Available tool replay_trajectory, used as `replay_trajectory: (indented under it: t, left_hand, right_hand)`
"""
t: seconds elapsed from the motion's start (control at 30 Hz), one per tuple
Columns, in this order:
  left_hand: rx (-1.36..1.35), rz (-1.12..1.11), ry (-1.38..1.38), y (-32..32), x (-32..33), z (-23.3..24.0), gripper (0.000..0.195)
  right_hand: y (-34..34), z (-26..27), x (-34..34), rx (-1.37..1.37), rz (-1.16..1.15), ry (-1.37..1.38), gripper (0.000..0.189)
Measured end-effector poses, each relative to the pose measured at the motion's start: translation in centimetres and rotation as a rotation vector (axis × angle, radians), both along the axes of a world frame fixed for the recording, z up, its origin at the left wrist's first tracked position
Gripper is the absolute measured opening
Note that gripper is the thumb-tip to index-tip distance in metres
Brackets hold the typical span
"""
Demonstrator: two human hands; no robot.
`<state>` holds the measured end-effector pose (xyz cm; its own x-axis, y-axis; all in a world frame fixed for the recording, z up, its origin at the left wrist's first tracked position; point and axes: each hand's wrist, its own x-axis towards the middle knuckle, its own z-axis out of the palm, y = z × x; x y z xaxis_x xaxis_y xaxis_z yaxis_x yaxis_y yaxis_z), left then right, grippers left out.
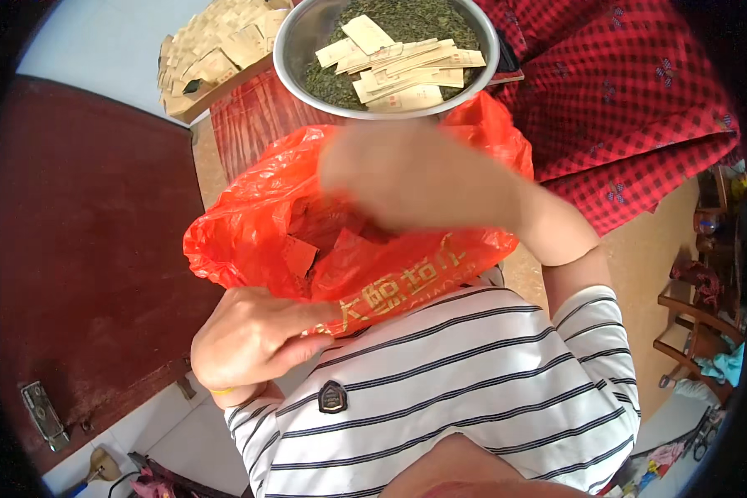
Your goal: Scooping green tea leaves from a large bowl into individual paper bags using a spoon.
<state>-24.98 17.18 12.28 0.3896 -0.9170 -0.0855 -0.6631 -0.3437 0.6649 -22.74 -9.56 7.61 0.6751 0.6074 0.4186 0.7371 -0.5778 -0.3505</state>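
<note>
My left hand (255, 339) grips the near rim of a red plastic bag (243, 236) between thumb and fingers. The bag bears gold writing and gapes wide in front of my striped shirt. Over its mouth my right hand (386, 177) is blurred by motion, fingers pointing down, and whatever it may hold is hidden. Inside the bag a small rectangular packet (300, 255) shows through red film. Just beyond stands a metal basin (286, 78) of dark dried leaves (423, 22), with several flat paper packets (404, 65) lying on top.
A cardboard box (211, 99) full of small paper packets sits at upper left, beside a red wood-grained surface (255, 115). Red-and-black checked cloth (610, 112) drapes at upper right. A dark red door (93, 249) stands at left, and a wooden chair (697, 336) at right.
</note>
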Motion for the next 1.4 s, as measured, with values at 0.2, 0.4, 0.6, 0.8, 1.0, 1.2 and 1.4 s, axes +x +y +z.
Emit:
replay_trajectory:
  t: [0.2, 0.4, 0.6, 0.8, 1.0, 1.2, 1.4]
  left_hand:
    - [-0.127, -0.395, -0.031, -3.9, -0.7, 2.2, 0.027]
    - [-0.292, -0.423, -0.038, -4.7, -0.7, 0.9, 0.030]
    - [-0.449, -0.496, -0.112, -7.6, -0.2, 2.2, 0.029]
    - [-0.466, -0.335, -0.214, -6.5, 1.1, 3.0, 0.030]
    - [-0.411, 0.095, -0.093, -0.3, 4.2, 2.1, 0.026]
    - [-0.375, 0.244, 0.036, 1.0, 6.2, 2.4, 0.026]
    - [-0.584, 0.280, -0.090, -0.4, 8.3, 3.6, 0.023]
  right_hand:
    - [12.9, -21.9, 3.4, -0.128, 0.244, 0.325, 0.011]
    - [20.4, -30.8, 1.7, 0.183, 0.435, 1.000, 0.021]
    - [18.4, -25.8, -3.0, 0.100, 0.228, 1.091, 0.024]
    - [14.2, -18.8, -1.6, -0.028, 0.058, 1.150, 0.027]
    - [1.9, -6.8, 0.9, 0.013, 0.316, 0.408, 0.028]
    - [-7.5, 4.0, 3.9, 0.383, -0.148, 0.404, 0.022]
    - [-5.3, 2.6, 6.5, 0.011, -0.382, -0.136, 0.025]
